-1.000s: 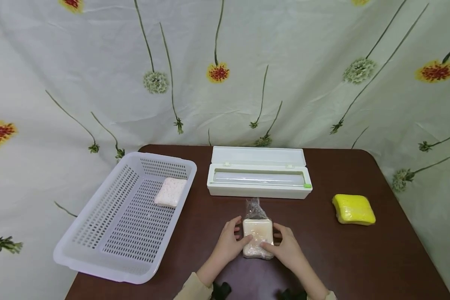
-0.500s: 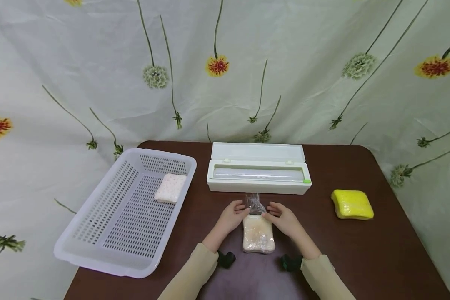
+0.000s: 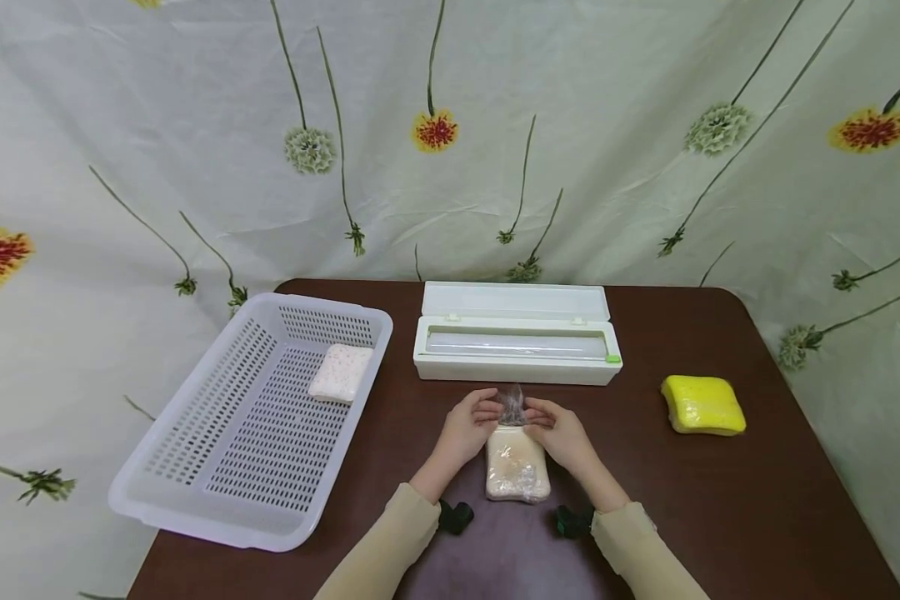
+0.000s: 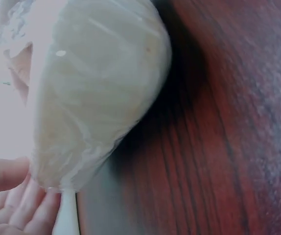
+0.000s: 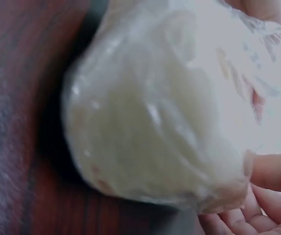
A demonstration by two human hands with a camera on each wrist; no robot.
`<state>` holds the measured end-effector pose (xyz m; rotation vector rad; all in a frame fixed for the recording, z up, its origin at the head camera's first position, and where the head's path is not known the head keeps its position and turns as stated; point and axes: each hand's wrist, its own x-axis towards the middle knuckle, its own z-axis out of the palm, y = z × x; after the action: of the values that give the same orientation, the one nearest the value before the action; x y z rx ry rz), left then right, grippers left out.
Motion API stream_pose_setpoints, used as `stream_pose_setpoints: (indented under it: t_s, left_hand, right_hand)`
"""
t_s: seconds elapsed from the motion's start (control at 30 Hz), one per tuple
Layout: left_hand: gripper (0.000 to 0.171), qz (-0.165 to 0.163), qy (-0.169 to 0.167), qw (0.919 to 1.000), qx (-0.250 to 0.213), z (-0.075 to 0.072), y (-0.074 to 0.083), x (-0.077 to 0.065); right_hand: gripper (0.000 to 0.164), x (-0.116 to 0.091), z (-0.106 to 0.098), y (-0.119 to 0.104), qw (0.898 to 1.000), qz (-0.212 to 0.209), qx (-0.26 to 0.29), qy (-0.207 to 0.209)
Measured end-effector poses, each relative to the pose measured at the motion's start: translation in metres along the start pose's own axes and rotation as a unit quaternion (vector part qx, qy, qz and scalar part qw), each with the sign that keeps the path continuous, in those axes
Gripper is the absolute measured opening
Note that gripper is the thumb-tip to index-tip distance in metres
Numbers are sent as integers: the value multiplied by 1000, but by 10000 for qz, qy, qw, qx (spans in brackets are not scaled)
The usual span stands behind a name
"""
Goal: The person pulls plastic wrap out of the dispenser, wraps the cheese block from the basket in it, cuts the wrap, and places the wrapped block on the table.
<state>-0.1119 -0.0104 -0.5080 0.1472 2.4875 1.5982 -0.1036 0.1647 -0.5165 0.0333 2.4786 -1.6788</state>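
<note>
A pale, flat block (image 3: 517, 467) wrapped in clear cling film lies on the table before me, with a crumpled tail of cling film (image 3: 512, 404) sticking out from its far end. My left hand (image 3: 469, 425) is at the block's far left corner, its thumb and fingers curled at the film. Mirroring it, my right hand (image 3: 558, 432) pinches at the far right corner beside the tail. The left wrist view shows the left thumb (image 4: 6, 174) right at the wrapped corner. In the right wrist view, the right thumb (image 5: 272, 171) meets the other corner, with fingers curled below.
Behind the hands stands a white cling film dispenser (image 3: 517, 369) with its lid up and a roll inside. A white perforated basket (image 3: 135, 492) on the left holds a pale speckled block (image 3: 341, 372). A yellow wrapped block (image 3: 703, 404) lies on the brown table (image 3: 750, 508) at right.
Both hands have moved forward from the block's sides to its far end and closed in on the film tail. The tail is now bunched narrower between them.
</note>
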Motion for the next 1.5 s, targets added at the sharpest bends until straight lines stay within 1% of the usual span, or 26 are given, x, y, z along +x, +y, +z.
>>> stream_pose_setpoints:
  t_s: [0.07,0.17,0.33,0.4,0.47,0.57,0.67,0.8,0.87,0.9,0.93,0.97,1.07,1.13,1.17,1.2,1.23,1.27,1.3,1.37,1.4,1.47,1.5]
  left_hand:
    - [45,197,68,9993,301,1,1,-1]
    - [44,497,141,9961,714,3,3,-3]
    - [43,1101,89,9861,1243,4,4,-5]
    - [43,1313,54,9806,1451,4,3,-5]
    - [42,1472,33,9770,1540,4,0,-6]
    - [35,1658,11,9728,1616,4,-2,-8]
    - [27,1869,-74,9653,1822,1,-3,-11]
    - [26,2154,-366,9483,2304,-3,-3,-18]
    - [29,2197,-618,9387,2585,-7,-1,-23]
    - [31,2205,-775,9337,2712,-9,-1,-26]
    - [32,2204,-929,9279,2860,-10,-1,-29]
    - [34,2238,-1056,9203,3031,-11,0,-31]
    - [40,2328,-1358,8941,3576,-11,1,-37]
    - [42,2377,-1423,8803,3850,-10,1,-39]
    - [43,2381,-1431,8755,3954,-9,2,-40]
    - [43,2363,-1440,8726,4025,-9,2,-41]
    - [44,2341,-1441,8722,4047,-8,2,-41]
    - [44,2329,-1427,8741,4016,-8,2,-42]
    - [44,2308,-1403,8783,3944,-9,2,-42]
    - [43,2247,-1290,8944,3647,-10,2,-42]
    - [42,2208,-1181,9052,3435,-11,1,-42]
    - [39,2106,-892,9274,2961,-13,-1,-42]
    - [37,2061,-723,9364,2745,-14,-3,-41]
  right_hand:
    - [40,-1,2,0,9999,-94,-108,88]
    - [36,-3,4,0,9989,-288,-305,230]
    - [27,-7,7,1,9950,-662,-591,468]
    - [23,-8,8,3,9921,-869,-710,563]
    - [19,-9,8,4,9886,-1057,-845,657]
    - [15,-11,7,7,9815,-1385,-1092,742]
    - [16,-15,5,8,9729,-1740,-1331,742]
    - [23,-22,-2,7,9602,-2192,-1610,641]
    - [26,-26,-6,7,9534,-2371,-1797,494]
    - [28,-27,-8,7,9482,-2466,-1963,407]
    - [28,-29,-9,7,9421,-2562,-2140,315]
    - [30,-31,-11,8,9370,-2610,-2311,209]
    - [36,-37,-14,9,9200,-2695,-2843,-84]
    - [39,-39,-15,8,9161,-2620,-3029,-209]
    - [40,-41,-15,8,9159,-2558,-3082,-246]
    - [40,-42,-14,7,9153,-2554,-3105,-250]
    - [40,-44,-14,6,9145,-2551,-3132,-208]
    - [40,-46,-13,5,9136,-2586,-3135,-112]
    - [40,-48,-11,5,9117,-2675,-3120,41]
    - [40,-55,-8,4,9044,-2994,-3010,434]
    - [40,-59,-6,4,8970,-3230,-2951,624]
    - [40,-66,-1,4,8767,-3699,-2949,874]
    - [40,-69,2,4,8658,-3889,-3013,909]
